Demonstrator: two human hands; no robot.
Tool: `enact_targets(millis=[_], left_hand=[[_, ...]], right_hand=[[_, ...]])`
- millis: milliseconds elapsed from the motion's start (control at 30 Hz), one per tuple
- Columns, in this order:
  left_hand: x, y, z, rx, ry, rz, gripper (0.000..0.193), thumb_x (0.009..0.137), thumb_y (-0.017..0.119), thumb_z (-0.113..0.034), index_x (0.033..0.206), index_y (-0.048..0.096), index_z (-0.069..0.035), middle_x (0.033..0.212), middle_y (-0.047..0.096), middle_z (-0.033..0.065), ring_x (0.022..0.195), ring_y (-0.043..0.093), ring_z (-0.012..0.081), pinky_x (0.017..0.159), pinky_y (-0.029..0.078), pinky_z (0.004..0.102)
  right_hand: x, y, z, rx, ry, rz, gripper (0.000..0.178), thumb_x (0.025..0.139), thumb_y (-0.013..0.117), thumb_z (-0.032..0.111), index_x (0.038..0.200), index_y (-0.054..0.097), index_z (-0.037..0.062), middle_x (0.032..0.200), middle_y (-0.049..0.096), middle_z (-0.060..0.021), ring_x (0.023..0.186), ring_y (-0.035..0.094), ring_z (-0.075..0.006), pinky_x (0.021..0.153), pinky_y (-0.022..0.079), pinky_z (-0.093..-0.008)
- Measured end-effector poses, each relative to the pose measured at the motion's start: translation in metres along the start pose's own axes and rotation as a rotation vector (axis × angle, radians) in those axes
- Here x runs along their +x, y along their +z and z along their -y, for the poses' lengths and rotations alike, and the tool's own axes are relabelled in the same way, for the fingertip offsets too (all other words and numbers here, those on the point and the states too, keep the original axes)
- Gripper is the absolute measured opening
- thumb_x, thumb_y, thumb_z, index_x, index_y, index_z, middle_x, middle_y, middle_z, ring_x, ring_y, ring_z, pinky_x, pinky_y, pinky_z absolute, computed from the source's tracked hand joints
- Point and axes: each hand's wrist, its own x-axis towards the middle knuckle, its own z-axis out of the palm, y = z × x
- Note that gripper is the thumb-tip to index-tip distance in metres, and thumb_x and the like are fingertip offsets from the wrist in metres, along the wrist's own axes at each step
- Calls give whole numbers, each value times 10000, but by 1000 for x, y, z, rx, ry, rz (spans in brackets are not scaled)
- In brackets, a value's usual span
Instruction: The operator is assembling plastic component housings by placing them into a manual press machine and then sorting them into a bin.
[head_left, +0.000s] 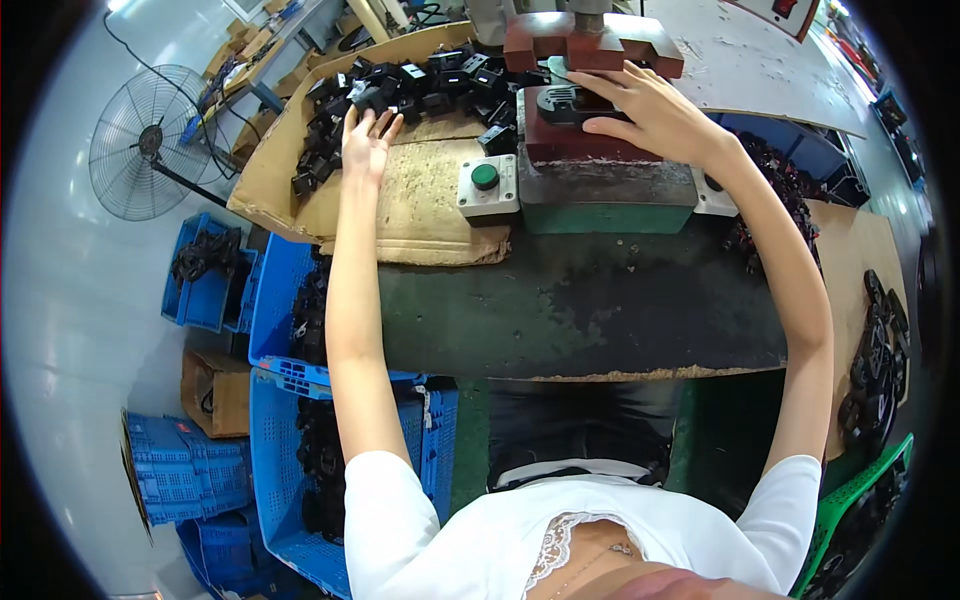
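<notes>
My left hand [368, 150] reaches over the cardboard box with its fingers spread. Just beyond the fingertips, a dark part [371, 98] is among the small black plastic housings [440, 68]; I see no grip on it. My right hand [655, 112] is at the press, thumb and fingers stretched out and apart. A black slotted plastic part [560, 104] sits on the red lower block [590, 143], beside that hand's fingertips. Close above the fingers is the red upper block [590, 45] of the press.
Two-button controls flank the press base, with a green button [485, 177] on the left. Flattened cardboard [430, 200] lies on the dark worktable [570, 310]. Blue crates [275, 480] stand at lower left, a fan [150, 140] farther left. Black parts [875, 360] lie at right.
</notes>
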Motion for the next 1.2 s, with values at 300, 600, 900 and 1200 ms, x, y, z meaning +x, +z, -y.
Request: enact_targets(millis=[300, 600, 900, 1200], left_hand=[[9, 25, -10, -414, -205, 32, 342, 950, 483, -276, 1099, 506, 31, 1047, 587, 192, 935, 585, 341, 823, 539, 424], [-50, 124, -8, 623, -198, 352, 592, 768, 608, 34, 1287, 324, 2, 985, 561, 133, 820, 608, 210, 767, 490, 286], [-93, 166, -10, 536, -98, 591, 534, 748, 646, 73, 1245, 474, -19, 1214, 549, 76, 1063, 528, 148, 916, 405, 279], [-106, 186, 0, 647, 24, 695, 469, 781, 670, 27, 1223, 514, 30, 1043, 629, 75, 882, 585, 125, 844, 435, 257]], right_hand=[[-109, -70, -48, 476, 424, -303, 269, 965, 438, 159, 998, 620, -36, 1035, 633, -87, 987, 570, -167, 892, 412, -278], [-160, -55, -97, 254, 787, -59, 187, 881, 574, 134, 941, 623, -37, 837, 655, -75, 787, 599, -112, 730, 463, -245], [-165, -30, -94, 192, 736, -58, 142, 749, 630, -27, 891, 635, -34, 802, 670, -157, 764, 662, -244, 722, 516, -309], [-161, -45, -72, 534, 562, 242, 295, 668, 616, -64, 959, 621, -10, 708, 622, -84, 643, 609, -185, 638, 507, -281]])
